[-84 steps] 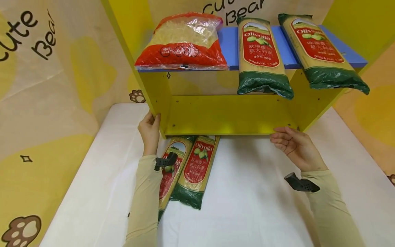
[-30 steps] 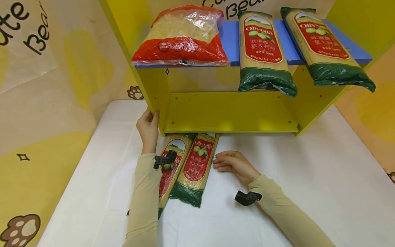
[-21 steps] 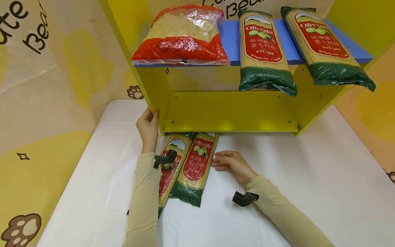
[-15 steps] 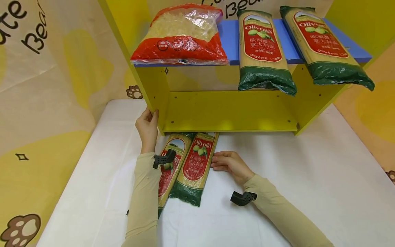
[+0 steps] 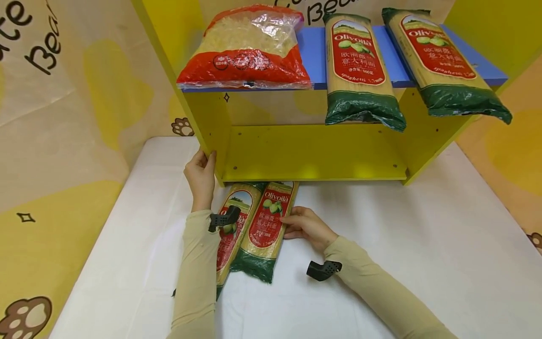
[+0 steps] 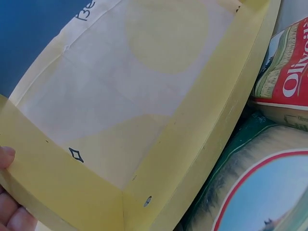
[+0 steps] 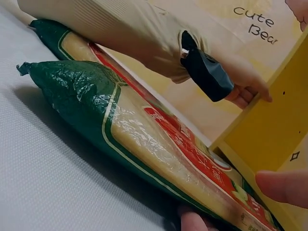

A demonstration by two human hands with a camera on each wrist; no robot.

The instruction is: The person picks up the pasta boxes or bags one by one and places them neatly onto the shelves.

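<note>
One desk, cut off below, carries a yellow shelf unit holding a pasta bag and two spaghetti packs. Before it: left pack, partly behind a sleeve; right pack, edge held by right hand, fingers curled. Left hand, fingers bent, grips the side panel.

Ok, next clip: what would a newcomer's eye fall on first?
Probably the plump red-and-clear bag at the left of the blue shelf, with two spaghetti packs jutting over its front edge. Below, the right hand straddles the edge of a table-level pack while the left hand grips the yellow side panel.
</note>
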